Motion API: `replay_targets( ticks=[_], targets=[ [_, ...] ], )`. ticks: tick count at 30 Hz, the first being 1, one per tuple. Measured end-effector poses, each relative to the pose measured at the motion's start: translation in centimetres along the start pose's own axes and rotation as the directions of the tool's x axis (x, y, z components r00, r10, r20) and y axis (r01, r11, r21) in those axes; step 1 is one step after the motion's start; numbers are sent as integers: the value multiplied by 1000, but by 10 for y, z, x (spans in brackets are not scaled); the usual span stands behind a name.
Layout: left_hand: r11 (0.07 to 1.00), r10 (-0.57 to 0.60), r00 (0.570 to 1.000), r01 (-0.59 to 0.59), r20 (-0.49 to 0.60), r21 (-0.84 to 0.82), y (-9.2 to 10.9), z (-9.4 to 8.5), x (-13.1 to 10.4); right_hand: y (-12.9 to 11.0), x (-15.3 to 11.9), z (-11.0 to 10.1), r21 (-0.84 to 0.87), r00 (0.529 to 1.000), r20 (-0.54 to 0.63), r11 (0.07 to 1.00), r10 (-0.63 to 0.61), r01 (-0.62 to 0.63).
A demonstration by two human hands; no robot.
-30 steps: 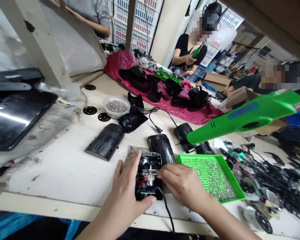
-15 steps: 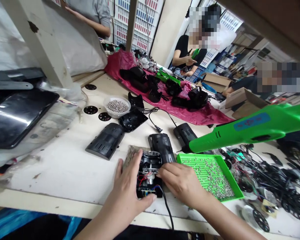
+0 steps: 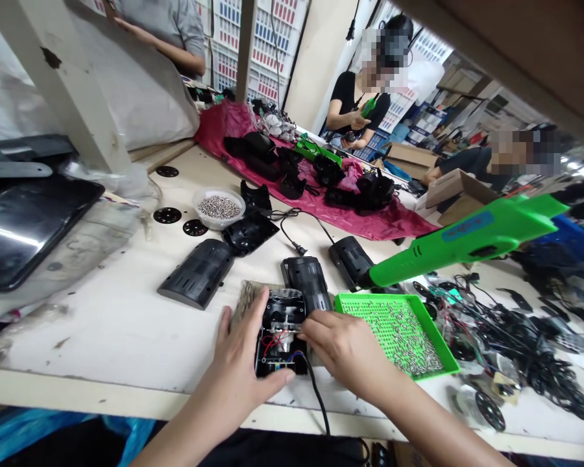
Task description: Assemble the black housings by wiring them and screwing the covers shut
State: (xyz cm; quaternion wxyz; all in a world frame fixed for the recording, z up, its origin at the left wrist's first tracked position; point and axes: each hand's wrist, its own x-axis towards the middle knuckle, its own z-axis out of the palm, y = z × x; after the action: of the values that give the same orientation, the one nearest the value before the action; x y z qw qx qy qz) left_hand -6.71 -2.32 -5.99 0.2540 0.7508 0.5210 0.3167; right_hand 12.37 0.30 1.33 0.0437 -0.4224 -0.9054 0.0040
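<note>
An opened black plastic housing (image 3: 299, 370) lies in front of me, with red wires, a silvery motor-like part (image 3: 283, 342) and a small board inside. A black cable (image 3: 318, 395) runs from it toward the table's front edge. Along the housing's left side, my left hand (image 3: 241, 360) holds it, thumb at the lower end and fingers at the upper left. My right hand (image 3: 343, 344) is closed in a pinch at the right edge, beside the motor part; what lies between the fingertips is hidden.
A green tray of screws (image 3: 450, 363) stands to the right, below a green electric screwdriver (image 3: 438, 250). Black housings (image 3: 197, 272) and a bowl of small metal parts (image 3: 219, 209) lie beyond. Tangled wires (image 3: 516, 344) cover the right side. Other people work across the table.
The view has shifted slightly, so the table and its things sit further left. Both hands keep their places on the housing.
</note>
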Motion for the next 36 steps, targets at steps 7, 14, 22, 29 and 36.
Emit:
replay_targets(
  ticks=[7,14,22,29,36],
  targets=[
    [998,-14,998,11,-61,-60,0,4,-3,-4,3,-1,35,998,27,997,61,-62],
    [1000,-23,998,22,-61,-18,3,6,-1,-4,5,6,46,997,-14,996,79,-78],
    [999,-38,998,38,-43,-17,-1,4,-3,-4,-8,9,156,981,-56,972,185,-174],
    [993,-121,988,121,-91,-1,6,3,-4,-22,-60,15,523,819,-194,763,540,-380],
    [993,7,986,14,-167,119,4,1,-11,-59,-82,29,580,839,-98,716,535,-389]
  ],
)
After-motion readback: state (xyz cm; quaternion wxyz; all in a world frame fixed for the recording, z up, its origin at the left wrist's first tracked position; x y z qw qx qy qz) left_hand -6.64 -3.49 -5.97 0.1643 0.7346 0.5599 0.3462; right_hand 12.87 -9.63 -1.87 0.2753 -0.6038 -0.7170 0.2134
